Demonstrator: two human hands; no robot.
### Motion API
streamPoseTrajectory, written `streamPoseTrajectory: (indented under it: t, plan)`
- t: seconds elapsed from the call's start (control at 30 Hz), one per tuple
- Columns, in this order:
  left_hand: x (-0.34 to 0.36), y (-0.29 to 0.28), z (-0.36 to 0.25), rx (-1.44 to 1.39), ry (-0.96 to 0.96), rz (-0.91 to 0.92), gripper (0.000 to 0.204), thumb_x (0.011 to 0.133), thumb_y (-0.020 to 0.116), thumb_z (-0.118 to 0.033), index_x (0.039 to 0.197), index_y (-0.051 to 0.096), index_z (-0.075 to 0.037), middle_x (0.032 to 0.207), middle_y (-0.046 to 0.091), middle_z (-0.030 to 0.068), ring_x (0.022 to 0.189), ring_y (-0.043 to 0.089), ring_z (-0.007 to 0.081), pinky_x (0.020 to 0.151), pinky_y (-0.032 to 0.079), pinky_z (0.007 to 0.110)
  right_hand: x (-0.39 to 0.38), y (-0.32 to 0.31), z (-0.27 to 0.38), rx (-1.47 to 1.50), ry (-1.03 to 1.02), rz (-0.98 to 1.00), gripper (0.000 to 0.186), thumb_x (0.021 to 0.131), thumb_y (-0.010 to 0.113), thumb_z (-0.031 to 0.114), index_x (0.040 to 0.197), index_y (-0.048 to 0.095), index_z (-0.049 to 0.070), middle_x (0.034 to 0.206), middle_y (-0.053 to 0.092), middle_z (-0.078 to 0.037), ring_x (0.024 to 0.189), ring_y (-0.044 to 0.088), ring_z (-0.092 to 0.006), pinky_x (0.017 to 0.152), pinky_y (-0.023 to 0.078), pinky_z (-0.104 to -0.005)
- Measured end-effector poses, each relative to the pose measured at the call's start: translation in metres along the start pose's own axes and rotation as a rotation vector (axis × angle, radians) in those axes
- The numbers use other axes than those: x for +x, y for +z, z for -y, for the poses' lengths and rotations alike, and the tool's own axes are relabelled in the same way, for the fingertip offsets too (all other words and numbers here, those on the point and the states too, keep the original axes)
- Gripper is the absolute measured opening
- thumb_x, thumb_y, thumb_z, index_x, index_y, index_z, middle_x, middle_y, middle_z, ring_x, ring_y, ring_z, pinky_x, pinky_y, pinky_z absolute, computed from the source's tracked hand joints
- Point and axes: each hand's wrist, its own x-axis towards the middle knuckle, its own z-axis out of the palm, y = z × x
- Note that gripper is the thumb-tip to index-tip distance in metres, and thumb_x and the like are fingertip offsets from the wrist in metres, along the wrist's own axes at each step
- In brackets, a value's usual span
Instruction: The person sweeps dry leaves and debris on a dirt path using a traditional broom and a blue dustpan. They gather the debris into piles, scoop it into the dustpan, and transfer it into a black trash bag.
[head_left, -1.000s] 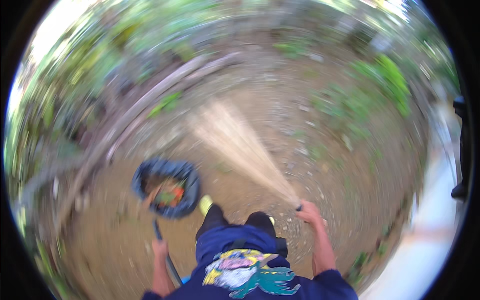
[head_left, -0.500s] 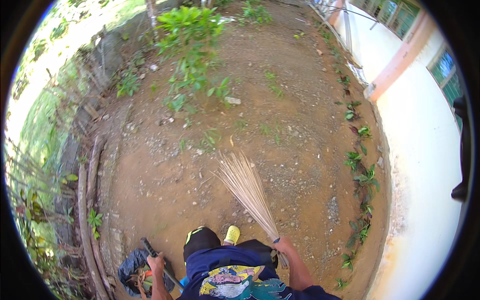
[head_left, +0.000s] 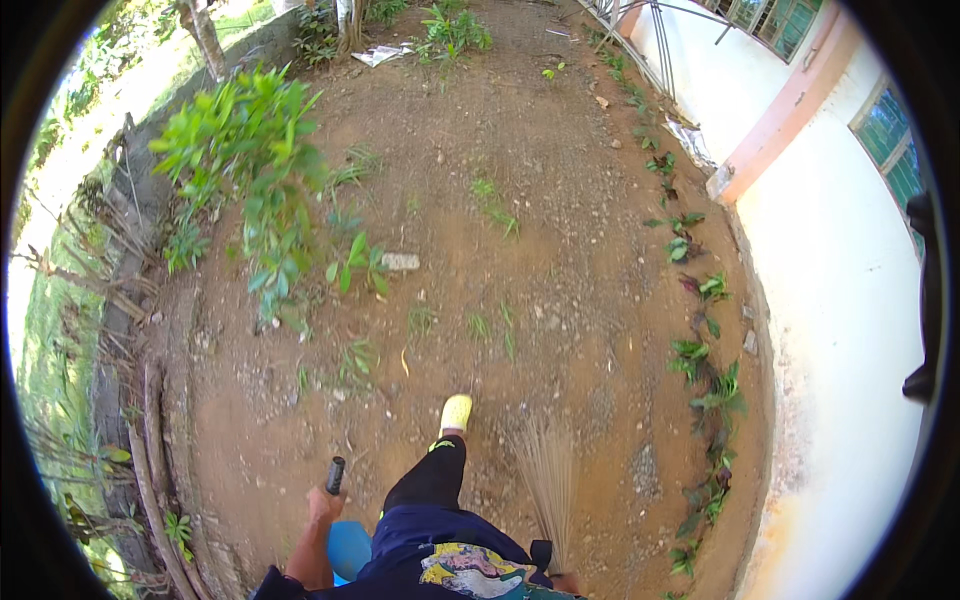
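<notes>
L hand (head_left: 324, 506) clamped on blk handle (head_left: 336, 475) | R hand (head_left: 566, 583) gripping broom (head_left: 549, 485), mostly hid | blue obj (head_left: 348, 545) part-hid

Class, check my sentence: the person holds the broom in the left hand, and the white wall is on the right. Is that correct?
Not quite: the head view shows the broom in the right hand, while the left hand grips a black handle. The white wall is indeed on the right.
</notes>
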Motion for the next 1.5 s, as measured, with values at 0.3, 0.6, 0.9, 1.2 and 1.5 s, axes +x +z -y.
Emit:
streamPoseTrajectory:
  t: [0.3,0.6,0.9,1.2,1.5]
  plan:
    - [0.224,-0.034,-0.352,0.002,-0.018,0.143,0.039,0.077,0.082,-0.03,0.095,0.072,0.003,0.08,0.072,0.0187,0.076,0.072,0.0271,0.072,0.055,0.043,0.027,-0.257,0.317,0.151,-0.009,-0.019,0.054,0.071,0.084,0.035,0.106,0.074,-0.005,0.104,0.076,-0.022,0.101,0.074,-0.0365,0.082,0.057,-0.0461]
    - [0.436,0.015,-0.657,0.032,0.128,-0.048,0.03,0.076,0.081,-0.025,0.077,0.068,0.001,0.064,0.065,0.0128,0.058,0.066,0.0251,0.057,0.052,0.043,0.195,-0.497,0.588,0.128,-0.043,-0.024,0.055,0.073,0.083,0.036,0.107,0.073,-0.006,0.104,0.076,-0.023,0.101,0.074,-0.0365,0.083,0.057,-0.0464]
    - [0.565,0.025,-0.941,0.04,0.047,-0.001,0.038,0.077,0.081,-0.028,0.1,0.074,0.001,0.079,0.072,0.0168,0.074,0.072,0.0273,0.069,0.054,0.044,0.348,-0.808,0.839,-0.001,-0.193,-0.137,0.05,0.073,0.081,0.034,0.102,0.074,-0.005,0.1,0.075,-0.025,0.097,0.074,-0.039,0.082,0.057,-0.048]
    - [0.85,0.095,-1.208,-0.089,-0.126,0.087,0.031,0.078,0.082,-0.027,0.086,0.071,0.001,0.073,0.069,0.0123,0.068,0.069,0.0224,0.062,0.053,0.042,0.393,-1.126,1.208,-0.05,-0.356,-0.23,0.049,0.073,0.081,0.035,0.105,0.075,-0.002,0.102,0.075,-0.027,0.099,0.075,-0.0373,0.084,0.058,-0.0478]
    - [1.099,0.033,-1.534,-0.107,-0.056,0.075,0.031,0.077,0.08,-0.022,0.091,0.071,0.004,0.073,0.069,0.0155,0.068,0.068,0.0255,0.066,0.053,0.044,0.442,-1.332,1.452,-0.15,-0.222,-0.175,0.061,0.072,0.085,0.04,0.111,0.073,-0.005,0.109,0.074,-0.026,0.107,0.071,-0.0405,0.087,0.057,-0.0495]
